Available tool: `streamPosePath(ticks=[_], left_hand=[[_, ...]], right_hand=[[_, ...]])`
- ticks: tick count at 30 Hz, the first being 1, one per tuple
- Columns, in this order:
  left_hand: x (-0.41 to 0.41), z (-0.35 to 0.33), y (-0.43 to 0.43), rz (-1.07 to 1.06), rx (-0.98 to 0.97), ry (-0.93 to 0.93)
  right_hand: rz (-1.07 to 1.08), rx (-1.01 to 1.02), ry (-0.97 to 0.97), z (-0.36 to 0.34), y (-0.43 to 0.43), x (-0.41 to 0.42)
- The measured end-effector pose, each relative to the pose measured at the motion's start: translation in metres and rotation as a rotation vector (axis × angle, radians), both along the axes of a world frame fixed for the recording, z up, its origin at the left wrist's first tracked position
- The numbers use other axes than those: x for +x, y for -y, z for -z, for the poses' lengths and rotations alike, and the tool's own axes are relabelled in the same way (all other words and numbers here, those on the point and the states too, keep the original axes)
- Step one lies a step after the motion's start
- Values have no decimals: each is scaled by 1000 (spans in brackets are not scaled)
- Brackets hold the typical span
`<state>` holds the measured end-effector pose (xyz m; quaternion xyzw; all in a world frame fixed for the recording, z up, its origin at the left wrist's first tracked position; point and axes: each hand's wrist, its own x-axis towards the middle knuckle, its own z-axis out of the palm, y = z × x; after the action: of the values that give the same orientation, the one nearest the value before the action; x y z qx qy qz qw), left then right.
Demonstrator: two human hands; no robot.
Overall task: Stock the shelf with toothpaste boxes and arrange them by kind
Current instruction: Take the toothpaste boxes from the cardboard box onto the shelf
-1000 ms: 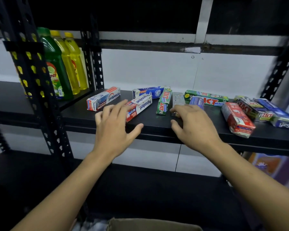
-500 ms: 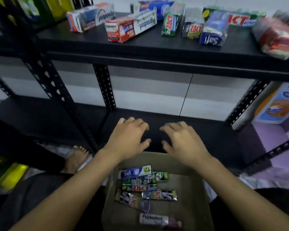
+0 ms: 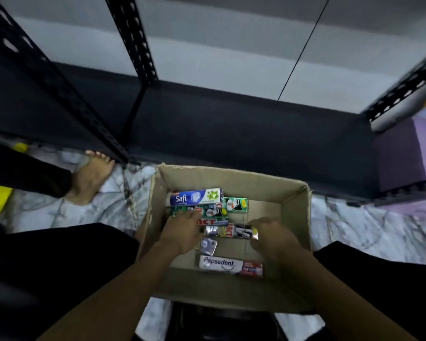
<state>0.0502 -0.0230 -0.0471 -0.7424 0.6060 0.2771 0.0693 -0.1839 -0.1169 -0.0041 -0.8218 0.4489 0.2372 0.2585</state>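
Toothpaste boxes all sit in the cardboard carton (image 3: 231,179) on the marble floor (image 3: 354,230), just in front of the bottom shelf board (image 3: 231,134).

Looks:
- Safi box (image 3: 196,196): blue/white w/ green patch, by the far-left wall.
- green Zact boxes (image 3: 236,204): stacked just below it, red logo strip.
- silver-black Zact box (image 3: 234,231): mid-carton.
- small silver box (image 3: 208,244): nearer, tilted.
- Pepsodent box (image 3: 229,264): white w/ red end, along the near wall.

L hand (image 3: 182,232) lies on the green stack, fingers fairly straight, no pinch visible. R hand (image 3: 271,238) is at the right end of the silver-black box, fingers bent down (grip or just touch: can't tell).

Room: bare cardboard shows over the carton's right part; walls stand on all 4 sides.

Count: Safi x1, Pepsodent x1, silver-black x1, small silver x1, green at least 2, part hidden under L hand.

Bare foot (image 3: 91,178) is left of the carton, by the black upright (image 3: 67,99).
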Motion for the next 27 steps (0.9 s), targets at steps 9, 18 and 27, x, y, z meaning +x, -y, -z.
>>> streamPosePath(ticks=[9, 18, 27], left_hand=[[3, 64, -8, -336, 4, -53], [9, 68, -8, -296, 42, 49], [-1, 74, -30, -231, 131, -5]], right_hand=[[125, 193, -101, 79, 1, -11], [152, 214, -45, 131, 10, -12], [220, 263, -85, 136, -22, -15]])
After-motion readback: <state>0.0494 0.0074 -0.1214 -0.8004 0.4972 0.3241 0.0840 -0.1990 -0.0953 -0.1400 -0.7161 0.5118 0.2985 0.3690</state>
